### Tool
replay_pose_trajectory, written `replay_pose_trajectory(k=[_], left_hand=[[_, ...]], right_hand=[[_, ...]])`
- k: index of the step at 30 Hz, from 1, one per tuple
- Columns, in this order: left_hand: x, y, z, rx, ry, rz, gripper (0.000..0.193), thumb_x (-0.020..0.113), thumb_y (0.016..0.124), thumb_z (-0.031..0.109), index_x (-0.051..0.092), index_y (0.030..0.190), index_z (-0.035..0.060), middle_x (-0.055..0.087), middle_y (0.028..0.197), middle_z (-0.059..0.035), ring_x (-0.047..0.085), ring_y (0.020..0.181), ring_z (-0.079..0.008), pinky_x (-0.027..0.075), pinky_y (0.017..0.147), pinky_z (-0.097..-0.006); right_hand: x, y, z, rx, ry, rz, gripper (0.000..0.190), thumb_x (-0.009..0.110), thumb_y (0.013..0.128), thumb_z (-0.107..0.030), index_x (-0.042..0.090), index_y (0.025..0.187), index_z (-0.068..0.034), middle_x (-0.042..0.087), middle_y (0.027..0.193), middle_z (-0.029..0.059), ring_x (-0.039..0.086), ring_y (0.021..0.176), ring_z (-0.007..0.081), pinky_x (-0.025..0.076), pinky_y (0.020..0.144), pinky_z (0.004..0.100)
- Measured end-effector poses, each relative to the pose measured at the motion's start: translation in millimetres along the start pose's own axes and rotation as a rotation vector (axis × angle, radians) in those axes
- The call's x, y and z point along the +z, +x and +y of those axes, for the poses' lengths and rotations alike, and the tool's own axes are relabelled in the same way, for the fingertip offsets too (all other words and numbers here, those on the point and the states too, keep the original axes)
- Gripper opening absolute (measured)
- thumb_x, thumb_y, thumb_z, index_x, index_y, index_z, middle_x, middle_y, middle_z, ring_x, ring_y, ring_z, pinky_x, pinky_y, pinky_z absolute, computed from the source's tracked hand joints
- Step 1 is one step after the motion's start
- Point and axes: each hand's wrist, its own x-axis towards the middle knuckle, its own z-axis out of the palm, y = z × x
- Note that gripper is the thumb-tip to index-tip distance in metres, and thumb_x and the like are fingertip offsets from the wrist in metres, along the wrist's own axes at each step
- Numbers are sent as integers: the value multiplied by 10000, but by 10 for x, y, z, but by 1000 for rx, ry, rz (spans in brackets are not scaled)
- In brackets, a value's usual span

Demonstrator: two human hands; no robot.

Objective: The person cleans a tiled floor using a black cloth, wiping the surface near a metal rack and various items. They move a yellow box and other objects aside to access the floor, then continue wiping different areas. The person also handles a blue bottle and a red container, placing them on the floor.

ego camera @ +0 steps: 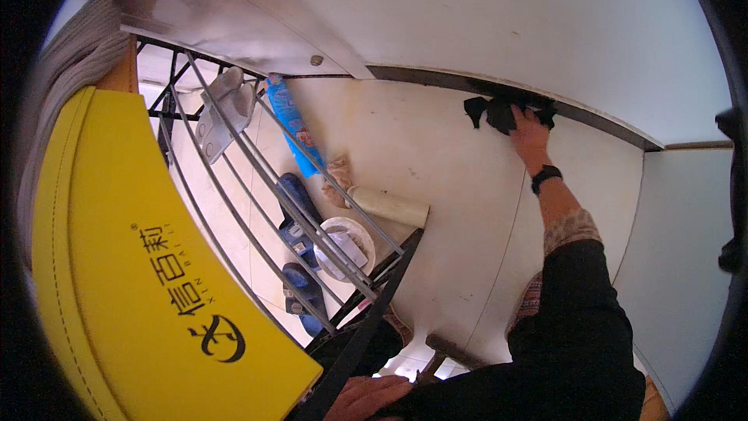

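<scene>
My right hand (530, 131), with a dark band at the wrist, is pressed onto a crumpled black cloth (501, 114) on the pale tiled floor. The cloth lies along the dark strip (432, 77) at the foot of a white panel. At the bottom edge, my left hand (371, 397) lies near my dark-clothed leg, beside the black metal frame of a rack; its fingers look close together, and nothing shows in it.
A yellow box (152, 234) with printed writing fills the left, on a metal rack holding pale slippers (225, 123). Beyond its bars are blue slippers (298, 245), a white bowl-like container (345, 248), a blue patterned package (292, 128) and a pale roll (391, 206).
</scene>
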Motion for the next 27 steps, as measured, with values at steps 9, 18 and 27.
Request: replay_pose_trajectory(k=[9,18,27], left_hand=[[-95,285,92,35,137,-118,472,682,866,171,540,1297,37,559,1268,-178,557,1142,-327,442,955,-395],[-94,435,189,24,169,-157,478,672,875,177,529,1309,35,547,1284,-178,548,1156,-328,436,965,-398],[-17,436,296,57,221,-189,484,662,884,183,517,1321,34,536,1300,-179,539,1169,-328,429,974,-400]], right_hand=[[398,329,-881,305,-262,-44,342,679,708,-237,622,1003,-74,595,945,139,617,864,310,485,583,451],[542,729,-2539,122,162,-183,602,642,756,-228,494,1333,-145,472,1289,215,433,1206,400,396,872,660],[514,469,-2485,-466,510,-516,650,659,766,-196,480,1390,-224,387,1438,181,306,1375,354,331,1020,579]])
